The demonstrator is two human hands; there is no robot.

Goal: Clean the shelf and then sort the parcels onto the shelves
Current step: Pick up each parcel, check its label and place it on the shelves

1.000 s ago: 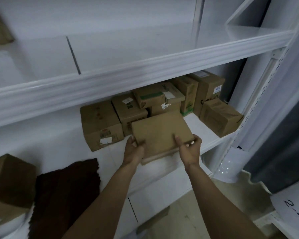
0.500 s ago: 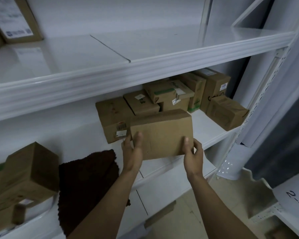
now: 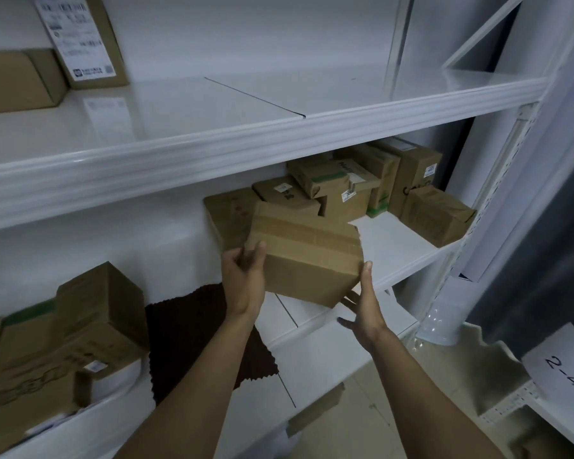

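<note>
I hold a flat brown cardboard parcel (image 3: 307, 251) tilted in the air in front of the middle shelf (image 3: 401, 246). My left hand (image 3: 244, 276) grips its left edge, thumb on top. My right hand (image 3: 363, 308) supports its lower right corner from underneath, thumb up along the side. Behind the parcel, several cardboard parcels (image 3: 352, 188) stand packed at the back right of the middle shelf. A dark brown cloth (image 3: 193, 336) lies on that shelf to the left of my arms.
The upper shelf (image 3: 212, 104) carries two boxes at its far left, one with a white label (image 3: 77, 38). More cardboard boxes (image 3: 63, 339) sit at the lower left. A white upright post (image 3: 497, 193) stands on the right, and a sheet marked 2-4 (image 3: 564, 369) lies beyond it.
The parcel has been lifted off the middle shelf and turned, so its taped face shows. My right hand slid down under its corner. The view shifted right and up.
</note>
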